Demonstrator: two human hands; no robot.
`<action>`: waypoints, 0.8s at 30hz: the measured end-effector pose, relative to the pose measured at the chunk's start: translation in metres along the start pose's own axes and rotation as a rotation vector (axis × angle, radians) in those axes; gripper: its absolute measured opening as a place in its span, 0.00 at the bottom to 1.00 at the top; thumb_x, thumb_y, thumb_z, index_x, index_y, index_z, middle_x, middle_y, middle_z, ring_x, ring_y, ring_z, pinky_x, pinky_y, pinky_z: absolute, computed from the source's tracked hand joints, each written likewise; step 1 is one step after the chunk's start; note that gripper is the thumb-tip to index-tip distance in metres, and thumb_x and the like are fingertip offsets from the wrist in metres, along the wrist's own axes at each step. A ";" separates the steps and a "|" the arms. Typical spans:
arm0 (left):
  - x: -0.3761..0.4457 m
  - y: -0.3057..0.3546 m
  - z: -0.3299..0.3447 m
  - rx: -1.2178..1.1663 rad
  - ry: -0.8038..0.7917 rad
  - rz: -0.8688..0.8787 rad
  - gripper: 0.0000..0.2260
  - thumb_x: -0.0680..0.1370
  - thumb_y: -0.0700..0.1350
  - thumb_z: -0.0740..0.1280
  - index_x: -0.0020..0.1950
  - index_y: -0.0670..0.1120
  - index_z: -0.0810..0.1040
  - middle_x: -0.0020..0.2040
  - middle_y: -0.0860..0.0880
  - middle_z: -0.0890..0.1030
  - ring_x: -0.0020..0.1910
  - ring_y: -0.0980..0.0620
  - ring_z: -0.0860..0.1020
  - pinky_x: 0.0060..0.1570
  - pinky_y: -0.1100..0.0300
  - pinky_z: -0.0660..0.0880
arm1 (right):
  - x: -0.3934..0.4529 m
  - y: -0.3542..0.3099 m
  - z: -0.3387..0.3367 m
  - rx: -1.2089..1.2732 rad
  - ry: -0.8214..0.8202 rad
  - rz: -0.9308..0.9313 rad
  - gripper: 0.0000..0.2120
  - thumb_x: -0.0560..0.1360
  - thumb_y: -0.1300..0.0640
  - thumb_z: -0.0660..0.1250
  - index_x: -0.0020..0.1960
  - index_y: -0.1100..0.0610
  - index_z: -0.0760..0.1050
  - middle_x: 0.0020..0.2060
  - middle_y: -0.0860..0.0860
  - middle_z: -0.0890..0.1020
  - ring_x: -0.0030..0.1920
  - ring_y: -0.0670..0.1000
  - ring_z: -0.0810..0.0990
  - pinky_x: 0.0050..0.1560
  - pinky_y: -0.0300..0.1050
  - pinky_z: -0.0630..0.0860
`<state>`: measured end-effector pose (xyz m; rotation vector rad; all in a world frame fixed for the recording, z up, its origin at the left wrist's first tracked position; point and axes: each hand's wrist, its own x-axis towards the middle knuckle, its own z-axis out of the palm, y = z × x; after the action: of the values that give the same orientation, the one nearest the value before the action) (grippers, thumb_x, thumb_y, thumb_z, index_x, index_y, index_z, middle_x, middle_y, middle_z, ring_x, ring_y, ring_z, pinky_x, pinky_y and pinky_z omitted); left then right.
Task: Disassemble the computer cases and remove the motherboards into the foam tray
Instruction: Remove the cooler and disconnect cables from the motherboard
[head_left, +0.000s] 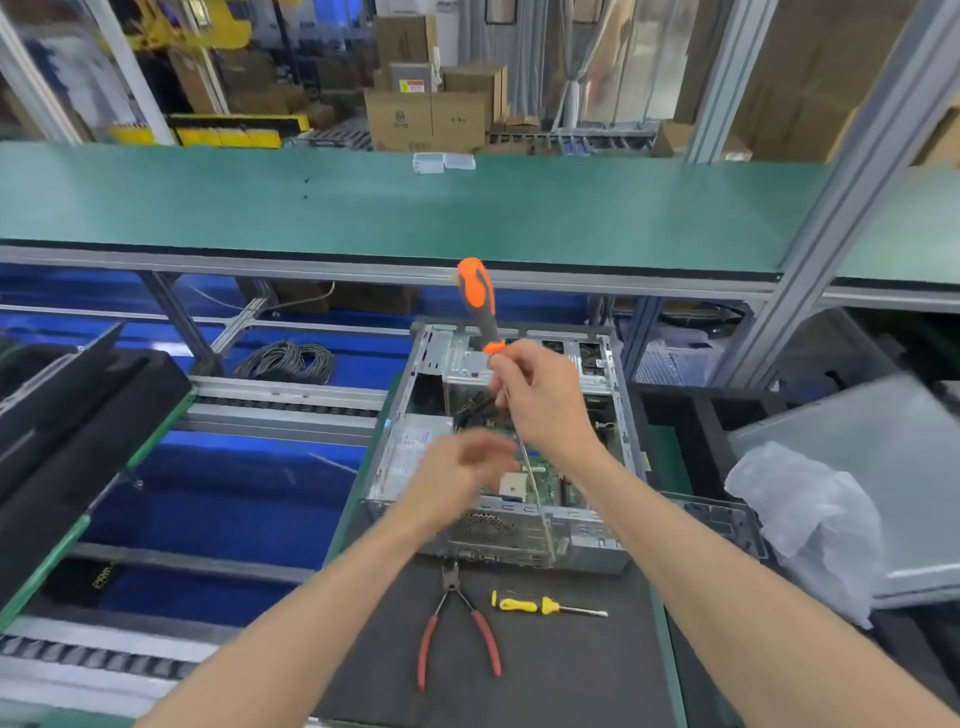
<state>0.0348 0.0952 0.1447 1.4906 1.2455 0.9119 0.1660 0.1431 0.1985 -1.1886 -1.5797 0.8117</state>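
Straight ahead on the dark mat sits an open computer case (498, 447), side panel off, its green motherboard (540, 480) inside, not yet lifted out. Black foam tray (88, 415) lies well to the case's left. Above the case, the right hand (545, 400) pinches the thin shaft of an orange-handled screwdriver (479, 304), handle up, tip down near the case's near wall. The left hand (457, 470), blurred over the board, has fingers loosely curled, holding nothing visible. Best to steady the tip squarely in the screw before turning. Pliers (457, 623) and a yellow screwdriver (545, 605) lie in front of the case.
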 end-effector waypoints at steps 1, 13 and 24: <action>-0.001 -0.006 0.009 0.054 -0.115 -0.047 0.06 0.78 0.42 0.70 0.53 0.51 0.83 0.41 0.55 0.85 0.36 0.59 0.80 0.36 0.66 0.73 | 0.007 -0.001 -0.001 0.048 0.029 0.004 0.09 0.80 0.60 0.64 0.42 0.57 0.78 0.30 0.48 0.80 0.28 0.48 0.77 0.33 0.42 0.74; 0.075 -0.002 -0.001 0.250 0.112 0.085 0.14 0.80 0.44 0.66 0.34 0.51 0.79 0.29 0.60 0.80 0.27 0.64 0.75 0.33 0.73 0.68 | 0.041 0.027 -0.001 -0.175 -0.051 -0.088 0.10 0.81 0.58 0.63 0.42 0.55 0.75 0.33 0.45 0.79 0.32 0.42 0.73 0.35 0.35 0.67; 0.109 -0.059 -0.037 0.500 0.349 -0.120 0.14 0.77 0.38 0.71 0.62 0.44 0.79 0.57 0.48 0.80 0.54 0.53 0.77 0.57 0.61 0.73 | 0.105 0.052 0.026 -0.315 -0.018 -0.211 0.08 0.83 0.62 0.57 0.47 0.61 0.71 0.34 0.53 0.81 0.35 0.53 0.81 0.40 0.56 0.78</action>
<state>0.0064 0.2105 0.0945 1.6547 1.9046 0.8396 0.1510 0.2599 0.1744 -1.2079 -1.8601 0.4481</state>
